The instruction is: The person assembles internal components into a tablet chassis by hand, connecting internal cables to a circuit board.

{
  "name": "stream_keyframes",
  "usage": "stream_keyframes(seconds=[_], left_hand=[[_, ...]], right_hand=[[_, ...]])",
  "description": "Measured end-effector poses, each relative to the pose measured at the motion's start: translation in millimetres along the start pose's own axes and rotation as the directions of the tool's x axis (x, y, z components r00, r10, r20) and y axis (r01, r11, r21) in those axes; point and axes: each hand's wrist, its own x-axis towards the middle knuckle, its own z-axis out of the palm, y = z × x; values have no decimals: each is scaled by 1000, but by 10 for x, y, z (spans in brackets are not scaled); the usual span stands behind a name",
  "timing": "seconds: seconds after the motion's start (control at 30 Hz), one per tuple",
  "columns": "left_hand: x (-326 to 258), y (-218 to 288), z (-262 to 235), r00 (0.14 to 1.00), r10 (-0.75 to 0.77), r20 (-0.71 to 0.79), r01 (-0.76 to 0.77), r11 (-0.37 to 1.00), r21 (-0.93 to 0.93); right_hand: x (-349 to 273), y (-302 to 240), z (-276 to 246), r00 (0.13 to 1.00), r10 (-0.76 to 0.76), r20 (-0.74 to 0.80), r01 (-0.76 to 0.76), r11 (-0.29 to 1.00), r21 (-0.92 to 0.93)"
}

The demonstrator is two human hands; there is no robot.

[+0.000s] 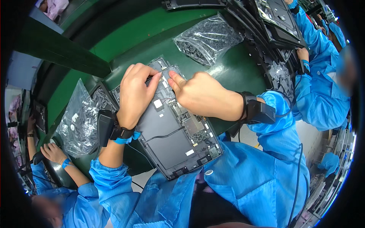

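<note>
A flat dark grey laptop or tablet chassis (163, 133), its inside exposed, lies tilted in front of me with its near end against my blue smock. A green-brown circuit board (193, 127) runs along its right side, and a black cable crosses the middle. At the far left corner, my left hand (136, 91) has thumb and forefinger pinched together. My right hand (203, 93) is curled over the far right part, fingertips close together on the surface. Whatever either hand pinches is too small or hidden to name. Another grey panel (157, 62) shows partly beyond the far edge.
Clear plastic bags of small dark parts lie beyond (207, 40) and left (78, 125) on the green table (129, 53). Black frames (275, 22) are stacked at the far right. A green post (61, 47) stands left. Co-workers in blue sit on both sides.
</note>
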Motion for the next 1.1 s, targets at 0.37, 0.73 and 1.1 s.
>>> stream_keyframes(seconds=[0.37, 0.73, 1.1], left_hand=[[-1805, 800, -317, 816, -575, 55, 552, 749, -366], [-1529, 946, -337, 852, -521, -49, 408, 720, -562], [-1207, 224, -438, 838, -540, -80, 317, 601, -734]], right_hand=[[-1045, -512, 354, 861, 504, 74, -238, 271, 933], [-855, -887, 13, 813, 530, 242, 12, -430, 903], [793, 1132, 193, 774, 582, 250, 73, -474, 877]])
